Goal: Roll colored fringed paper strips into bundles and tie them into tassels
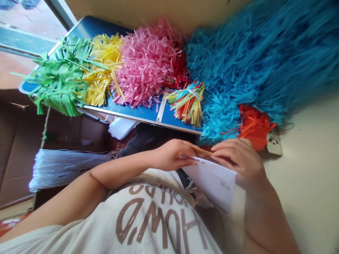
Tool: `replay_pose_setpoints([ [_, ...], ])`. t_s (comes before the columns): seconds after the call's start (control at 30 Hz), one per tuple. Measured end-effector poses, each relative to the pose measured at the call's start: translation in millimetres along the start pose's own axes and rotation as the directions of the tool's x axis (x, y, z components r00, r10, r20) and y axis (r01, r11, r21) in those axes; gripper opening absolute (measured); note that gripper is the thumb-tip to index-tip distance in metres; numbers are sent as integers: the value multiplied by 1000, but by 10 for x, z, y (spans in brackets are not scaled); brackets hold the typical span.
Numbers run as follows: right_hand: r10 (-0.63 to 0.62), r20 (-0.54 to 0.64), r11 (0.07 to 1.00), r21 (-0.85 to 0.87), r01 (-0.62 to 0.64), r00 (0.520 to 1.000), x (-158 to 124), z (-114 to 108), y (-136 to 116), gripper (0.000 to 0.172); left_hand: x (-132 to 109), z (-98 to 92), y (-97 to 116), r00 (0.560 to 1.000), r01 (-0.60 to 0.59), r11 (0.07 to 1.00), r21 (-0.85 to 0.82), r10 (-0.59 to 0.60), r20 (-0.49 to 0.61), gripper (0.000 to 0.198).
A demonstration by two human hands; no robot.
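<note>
Right now the person's left hand (pixel 172 155) is curling around the near edge of a folded white paper (pixel 213 183), its thumb and fingers closing on the sheet in a pinch. The right hand (pixel 238 162) is arching over the paper's far end, fingers pressed together and bent downward. A thin tan stick (pixel 201 151) is lying between the two hands, its end tucked under the right fingers (pixel 225 150); whether those fingers are gripping it, I cannot tell. The paper is hanging below both hands, against a cream printed T-shirt (pixel 156 218).

Just ahead of the hands, a blue folding table (pixel 137 113) is carrying bundles of cut paper fringe. A multicoloured tassel (pixel 186 104) is sitting nearest, ahead of the left hand, with a turquoise mass (pixel 254 60) beyond the right hand. Further left of the left hand, pink (pixel 145 63), yellow (pixel 102 70) and green (pixel 59 77) fringes are piling up. An orange-red paper bunch (pixel 255 121) is lying just ahead of the right hand.
</note>
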State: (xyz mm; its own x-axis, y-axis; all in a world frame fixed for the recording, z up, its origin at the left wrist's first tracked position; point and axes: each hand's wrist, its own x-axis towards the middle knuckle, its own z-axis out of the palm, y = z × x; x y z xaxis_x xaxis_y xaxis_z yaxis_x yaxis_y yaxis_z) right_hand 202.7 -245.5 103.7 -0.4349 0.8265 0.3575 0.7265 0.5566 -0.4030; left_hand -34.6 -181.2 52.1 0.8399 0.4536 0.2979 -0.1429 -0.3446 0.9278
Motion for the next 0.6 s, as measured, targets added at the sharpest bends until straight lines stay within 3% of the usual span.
replay_pose_setpoints([
  [0.17,54,15,979,195,-56,998,-60,104,34,3,30,-10,-9,999,44,999,-22,-44,24,27],
  [0.23,172,-13,932,327,-159,985,-85,185,68,7,37,-23,-11,996,91,996,-2,-91,26,29],
  [0.3,344,-101,831,495,-253,933,-93,250,144,13,37,-32,-27,987,158,987,-5,-158,6,32],
  [0.37,532,-258,730,622,-283,807,-72,254,220,16,29,-34,-65,969,243,970,-23,-243,-37,35],
  [0.43,624,-502,742,621,-252,599,-36,196,211,14,19,-31,-122,931,342,939,-37,-344,-118,38],
  [0.5,567,-736,824,517,-233,370,-16,129,57,9,8,-25,-192,880,424,904,-52,-425,-211,38],
  [0.53,526,-796,849,470,-242,299,-21,117,-65,8,3,-22,-226,858,450,891,-56,-449,-249,38],
  [0.57,529,-800,845,466,-263,282,-35,129,-200,10,-2,-18,-259,840,464,884,-57,-459,-287,38],
  [0.6,570,-760,819,493,-294,312,-55,170,-332,15,-6,-12,-288,824,470,881,-54,-460,-331,37],
])
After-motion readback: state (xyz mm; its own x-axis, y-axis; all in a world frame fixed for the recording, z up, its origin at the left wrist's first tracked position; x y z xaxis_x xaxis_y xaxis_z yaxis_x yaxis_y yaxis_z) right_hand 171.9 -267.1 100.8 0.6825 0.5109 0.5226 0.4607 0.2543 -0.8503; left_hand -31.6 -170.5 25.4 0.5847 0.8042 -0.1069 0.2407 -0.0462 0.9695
